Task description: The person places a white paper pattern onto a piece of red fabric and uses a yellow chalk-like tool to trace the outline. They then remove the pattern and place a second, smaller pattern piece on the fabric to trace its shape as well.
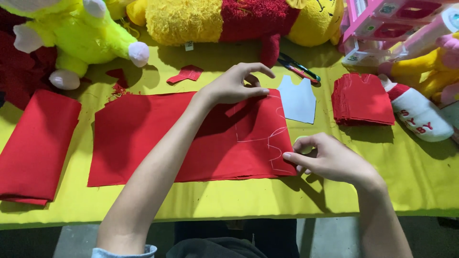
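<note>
My left hand (236,86) reaches across from the lower left and rests on the top edge of the red fabric (186,138), fingers arched and spread, tips pressing down so the stacked layers stay flat and do not creep; it grips nothing, it only pins. My right hand (327,157) sits at the cloth's right edge, curled narrow with finger and thumb pinched close together, touching the border just beside the white chalk lines (275,138). Whether something small is held inside that pinch I cannot tell, since the fingers hide it. With one hand at the top and one at the side, the corner carrying the traced outline is kept taut between them.

The fabric lies in the middle of the yellow table cover (267,196), its marked part at the right end, near me. Just beyond that end lies a pale blue paper pattern (299,101), shaped like a small vest, set down close to the chalk outline. Past it, the scissors (299,68) rest within easy reach of either hand. To the right sits a neat stack of cut red pieces (362,99), well apart from the uncut cloth. At far left a folded red cloth (38,143) lies alone. Small red scraps (186,74) are scattered above, and plush toys (86,36) line the far edge, out of the working space
</note>
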